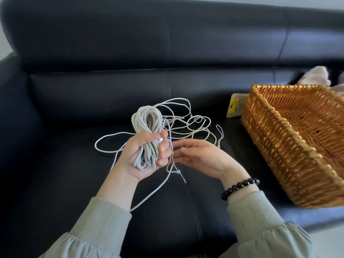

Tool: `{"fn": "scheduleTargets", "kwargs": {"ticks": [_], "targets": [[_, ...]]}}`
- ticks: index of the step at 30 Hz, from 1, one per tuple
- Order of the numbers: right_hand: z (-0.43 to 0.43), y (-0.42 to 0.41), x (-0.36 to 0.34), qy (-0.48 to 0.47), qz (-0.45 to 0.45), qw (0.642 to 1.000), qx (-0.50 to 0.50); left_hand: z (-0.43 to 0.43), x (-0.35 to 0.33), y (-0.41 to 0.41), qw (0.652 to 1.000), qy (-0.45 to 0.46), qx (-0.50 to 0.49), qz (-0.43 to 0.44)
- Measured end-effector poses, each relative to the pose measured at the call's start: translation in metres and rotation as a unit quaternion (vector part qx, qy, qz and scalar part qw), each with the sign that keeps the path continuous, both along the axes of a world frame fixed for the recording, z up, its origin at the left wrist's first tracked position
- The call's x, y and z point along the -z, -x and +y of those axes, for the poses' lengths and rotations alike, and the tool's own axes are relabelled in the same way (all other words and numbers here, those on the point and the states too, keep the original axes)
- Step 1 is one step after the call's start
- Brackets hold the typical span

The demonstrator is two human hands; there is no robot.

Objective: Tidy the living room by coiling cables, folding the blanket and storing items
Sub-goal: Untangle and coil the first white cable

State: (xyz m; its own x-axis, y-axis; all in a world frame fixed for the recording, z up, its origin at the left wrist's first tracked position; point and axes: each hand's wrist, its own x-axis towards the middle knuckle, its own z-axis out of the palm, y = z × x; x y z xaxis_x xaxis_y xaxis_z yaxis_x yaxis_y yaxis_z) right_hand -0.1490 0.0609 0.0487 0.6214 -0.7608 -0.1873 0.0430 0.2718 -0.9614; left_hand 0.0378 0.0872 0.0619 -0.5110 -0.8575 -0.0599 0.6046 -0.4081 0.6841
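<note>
a: where is the cable now?
b: the wound coil (pixel 146 120) sits in the left hand (pixel 141 157), fingers and thumb curled round its middle, above the sofa (pixel 83 94) seat. the right hand (pixel 201 157) is released, its fingers loose and stretched toward the strand that drops from the coil. i can't tell whether a fingertip touches it.
a: so another turn comes next?
b: i judge so. take that strand close to the coil, draw the slack in gently, and lay each loop the same size as the others, or the bundle goes lumpy.
a: what stands in the way?
b: the loose cable (pixel 188 123) lies in crossing loops on the seat just behind the hands, so a hard pull could tighten a knot. one strand hangs down past the left sleeve (pixel 104 220). a small tie (pixel 177 172) on the line below the hands may snag.
a: and around it?
b: a wicker basket (pixel 270 142) stands to the right, with a yellow-labelled pouch (pixel 235 107) just beside its far corner and pale pink fabric (pixel 316 76) behind.
</note>
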Motion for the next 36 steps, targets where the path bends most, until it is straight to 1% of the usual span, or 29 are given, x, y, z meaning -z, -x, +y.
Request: {"fn": "scheduleTargets", "kwargs": {"ticks": [2,6,11,15,20,23,26,29,33,36], "targets": [[0.001,0.000,-0.002,-0.017,-0.019,1.000,-0.002,0.000,-0.002,-0.003,1.000,-0.003,0.004,-0.006],[0.002,0.000,-0.005,-0.009,0.001,1.000,0.011,0.000,-0.004,-0.009,1.000,-0.006,-0.006,-0.010],[0.003,0.000,-0.006,-0.033,-0.015,0.999,0.018,0.000,-0.005,-0.011,0.999,-0.020,-0.037,-0.017],[0.003,0.000,-0.006,-0.030,0.006,1.000,0.006,0.000,-0.005,-0.008,0.997,-0.035,-0.059,-0.028],[0.006,-0.003,-0.011,-0.004,0.036,0.999,-0.007,0.000,-0.005,-0.006,0.997,-0.034,-0.067,-0.035],[0.004,-0.003,-0.009,0.008,0.055,0.998,0.018,0.000,-0.004,-0.006,0.997,-0.027,-0.072,-0.020],[0.002,-0.003,-0.007,0.016,0.056,0.997,0.052,0.000,-0.002,-0.008,0.997,-0.010,-0.079,0.017],[0.001,-0.003,-0.007,0.025,0.065,0.995,0.067,0.000,-0.002,-0.009,0.993,-0.008,-0.116,0.035],[0.001,-0.003,-0.011,0.022,0.080,0.994,0.077,0.001,-0.006,-0.004,0.979,-0.028,-0.201,0.009],[0.001,-0.003,-0.011,0.020,0.081,0.993,0.083,0.002,-0.008,-0.001,0.974,-0.031,-0.226,-0.005]]}}
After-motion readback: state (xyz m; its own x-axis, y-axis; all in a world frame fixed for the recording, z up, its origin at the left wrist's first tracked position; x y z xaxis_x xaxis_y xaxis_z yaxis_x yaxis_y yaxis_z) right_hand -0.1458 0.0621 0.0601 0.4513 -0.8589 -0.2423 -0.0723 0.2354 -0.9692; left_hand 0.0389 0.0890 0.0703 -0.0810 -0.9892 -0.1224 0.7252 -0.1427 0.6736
